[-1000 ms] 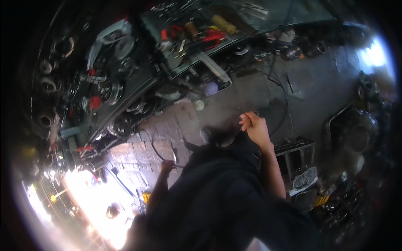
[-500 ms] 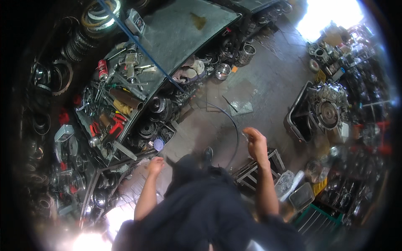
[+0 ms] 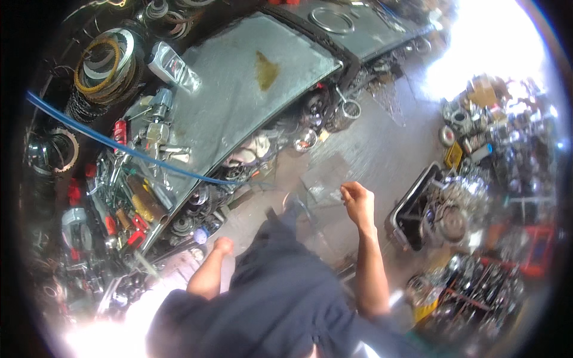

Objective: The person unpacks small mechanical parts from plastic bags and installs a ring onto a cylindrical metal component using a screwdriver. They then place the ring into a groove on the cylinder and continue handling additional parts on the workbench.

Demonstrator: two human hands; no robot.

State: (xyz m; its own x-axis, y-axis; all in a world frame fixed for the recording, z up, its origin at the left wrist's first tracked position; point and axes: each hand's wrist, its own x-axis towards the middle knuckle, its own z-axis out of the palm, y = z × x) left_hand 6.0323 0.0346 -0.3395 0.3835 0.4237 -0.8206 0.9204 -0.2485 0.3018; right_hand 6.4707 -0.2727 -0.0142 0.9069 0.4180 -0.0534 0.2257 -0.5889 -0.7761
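Note:
My left hand [image 3: 224, 246] hangs low beside the bench's near end, closed in a loose fist, with nothing seen in it. Over the floor, my right hand [image 3: 359, 203] is raised ahead of my body with its fingers curled in, and nothing shows between them. Neither hand touches anything. To the left is a metal-topped workbench [image 3: 227, 65] strewn with hand tools. On it lie an air impact wrench [image 3: 157, 132], a red can [image 3: 120, 131] and red-handled pliers [image 3: 138, 231]. A grey bottle [image 3: 167, 62] stands farther back.
A blue hose [image 3: 128, 149] crosses above the bench. Stacked rings [image 3: 98, 65] stand at the far left. Metal parts crowd under the bench, near a perforated metal drum [image 3: 344, 114]. To the right, a black tray [image 3: 401, 222] sits beside a gearbox housing [image 3: 456, 218] and piled parts.
My view has shifted forward and turned, so the bench sits lower and farther left. A second bench top shows more at the back. My right hand's fingers are curled more tightly.

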